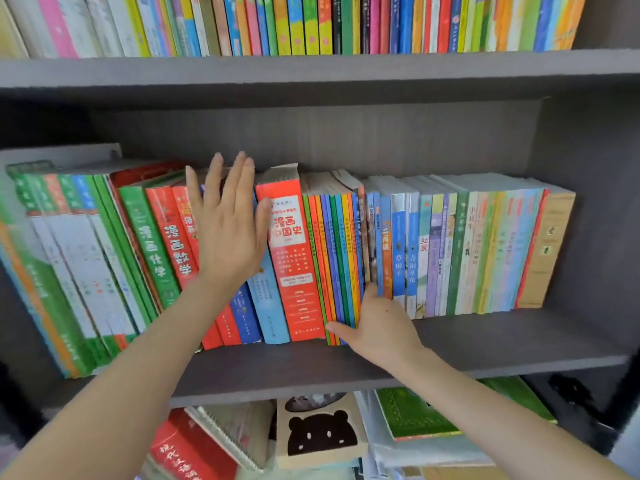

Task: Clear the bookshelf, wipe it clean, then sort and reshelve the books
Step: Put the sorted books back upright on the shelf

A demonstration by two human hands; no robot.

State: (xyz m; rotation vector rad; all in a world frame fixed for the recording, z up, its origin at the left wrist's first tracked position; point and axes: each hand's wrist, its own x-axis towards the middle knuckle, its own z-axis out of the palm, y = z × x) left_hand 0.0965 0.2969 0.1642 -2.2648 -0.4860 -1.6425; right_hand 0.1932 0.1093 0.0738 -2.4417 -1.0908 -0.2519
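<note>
A dark grey bookshelf holds a full row of books on its middle board. My left hand lies flat with spread fingers against the spines of leaning red and blue books. A thick orange-red book stands just right of that hand. My right hand is at the foot of a bunch of thin rainbow-coloured books, thumb in front of their lower spines and fingers tucked in beside them on the right. Green and white books lean at the left end.
The upper shelf carries a tight row of thin colourful books. Pastel books and a tan book fill the right end of the middle row. Below lie stacked books, a spiral notebook and a box with a black bear shape.
</note>
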